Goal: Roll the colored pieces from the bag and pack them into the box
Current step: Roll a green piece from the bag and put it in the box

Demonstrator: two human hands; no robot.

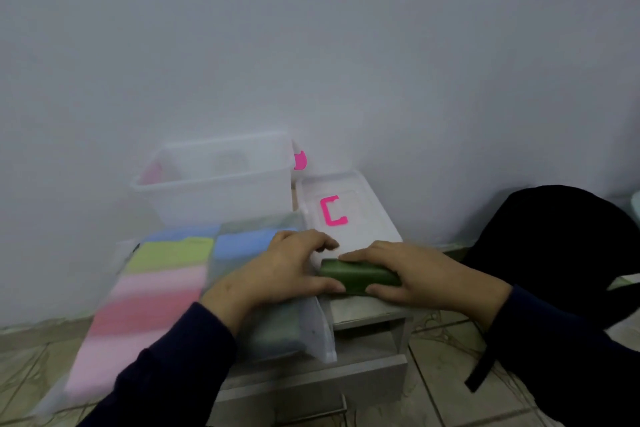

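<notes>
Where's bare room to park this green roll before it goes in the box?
On the white lid, beyond both hands and right of its pink handle. The clear box looks nearly empty. Crowded: the bag of colored pieces fills the left.

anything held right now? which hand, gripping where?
Both. Right hand grips the dark green roll around its right end; left hand holds its left end.

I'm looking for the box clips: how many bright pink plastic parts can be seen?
2: a pink bracket-shaped clip on the lid right of the box, and a pink piece behind the box's right corner. Others may be hidden.
</notes>
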